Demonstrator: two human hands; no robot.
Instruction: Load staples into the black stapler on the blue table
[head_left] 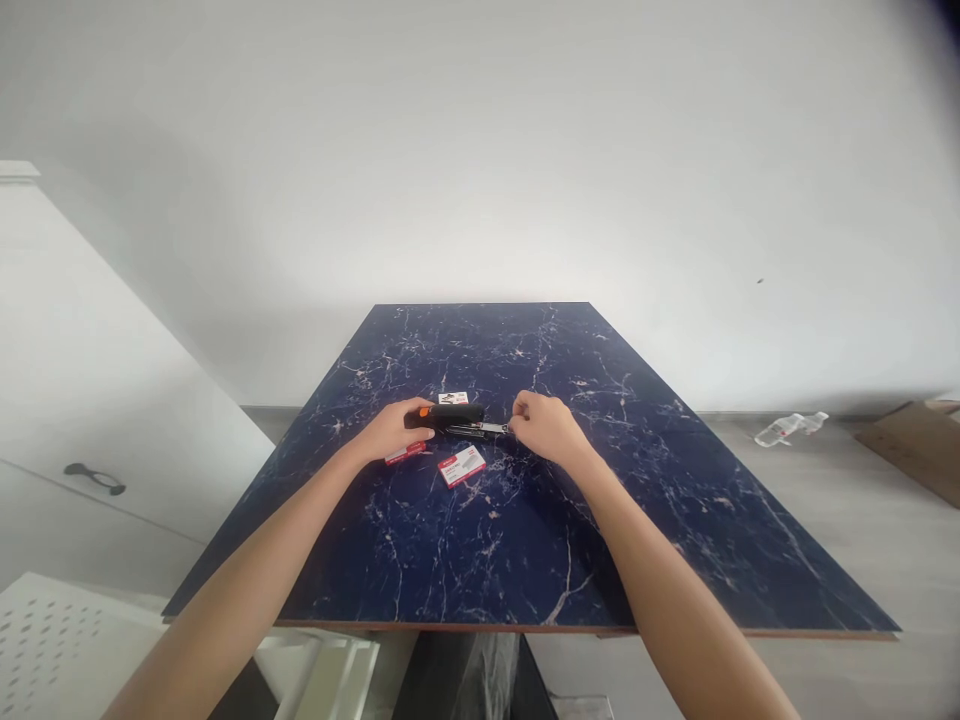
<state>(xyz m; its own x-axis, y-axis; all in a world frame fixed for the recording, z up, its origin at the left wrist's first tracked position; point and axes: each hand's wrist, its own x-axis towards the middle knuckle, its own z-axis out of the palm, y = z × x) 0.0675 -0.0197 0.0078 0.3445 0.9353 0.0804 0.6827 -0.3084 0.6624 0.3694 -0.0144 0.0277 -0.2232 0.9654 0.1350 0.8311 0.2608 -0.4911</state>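
Note:
A black stapler [459, 416] with an orange end lies in the middle of the dark blue marbled table [525, 540]. My left hand [395, 430] is closed over its left end. My right hand [544, 425] pinches the metal tip [496, 429] that sticks out at the stapler's right end. A red and white staple box [462, 465] lies just in front of the stapler. A second one [405, 454] shows partly under my left hand, and a third small box [453, 398] lies behind the stapler.
A white cabinet with a dark handle [94, 478] stands at the left. A perforated white surface [52, 650] is at the lower left. On the grey floor to the right lie a clear plastic bottle [789, 428] and brown cardboard [911, 448]. A white wall is behind.

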